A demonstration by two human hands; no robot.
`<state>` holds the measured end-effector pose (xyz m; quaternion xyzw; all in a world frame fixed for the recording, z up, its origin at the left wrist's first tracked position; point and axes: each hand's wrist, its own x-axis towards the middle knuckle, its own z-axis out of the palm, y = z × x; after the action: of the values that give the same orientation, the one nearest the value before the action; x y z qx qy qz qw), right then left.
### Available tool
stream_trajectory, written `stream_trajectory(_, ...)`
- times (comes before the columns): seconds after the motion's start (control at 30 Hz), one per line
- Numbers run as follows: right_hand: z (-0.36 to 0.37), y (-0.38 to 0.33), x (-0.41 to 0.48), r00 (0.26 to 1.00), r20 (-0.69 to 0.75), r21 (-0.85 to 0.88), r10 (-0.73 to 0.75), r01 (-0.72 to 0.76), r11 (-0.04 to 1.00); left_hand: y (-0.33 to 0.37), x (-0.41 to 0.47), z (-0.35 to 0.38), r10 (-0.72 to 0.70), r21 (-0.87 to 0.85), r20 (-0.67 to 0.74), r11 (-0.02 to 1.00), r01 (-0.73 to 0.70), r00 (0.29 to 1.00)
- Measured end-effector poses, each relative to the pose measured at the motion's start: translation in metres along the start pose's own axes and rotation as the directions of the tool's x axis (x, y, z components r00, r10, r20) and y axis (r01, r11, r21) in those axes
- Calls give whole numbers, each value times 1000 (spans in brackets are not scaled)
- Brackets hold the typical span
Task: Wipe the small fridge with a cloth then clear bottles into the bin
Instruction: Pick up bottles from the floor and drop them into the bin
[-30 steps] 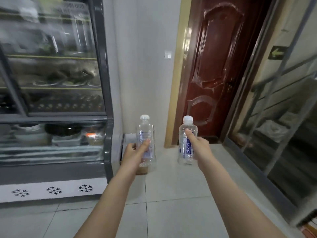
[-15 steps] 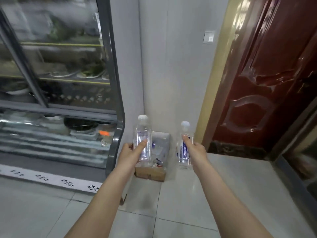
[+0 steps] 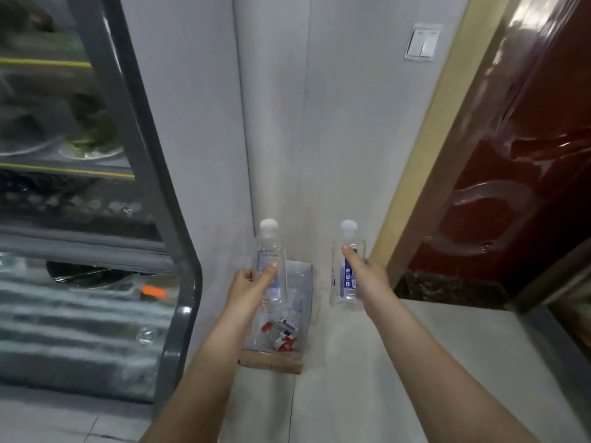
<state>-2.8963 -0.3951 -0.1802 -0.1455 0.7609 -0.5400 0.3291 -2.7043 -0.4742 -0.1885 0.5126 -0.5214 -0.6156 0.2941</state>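
Head view: left hand (image 3: 251, 290) grip wraps a clear white-capped plastic bottle (image 3: 269, 247), right hand (image 3: 369, 279) a blue-labelled clear bottle (image 3: 347, 284); both now nearer the brown cardboard bin (image 3: 271, 362), drop likely next

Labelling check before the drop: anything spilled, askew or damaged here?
Nothing stands out. The left hand grips the left bottle, the right hand the right bottle, both capped and upright. No spill shows on the floor. The cardboard bin sits against the wall, litter inside.

Blurred: display fridge (image 3: 140, 174) contents; bin (image 3: 271, 363) left edge hidden behind left forearm (image 3: 217, 353); left bottle (image 3: 271, 247) label unreadable
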Motion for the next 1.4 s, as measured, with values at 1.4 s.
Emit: stream_trajectory(1.4,288,420,471,641,259,-612,722,-469,636,-485,456,74,-732,16,-212,660,751,647)
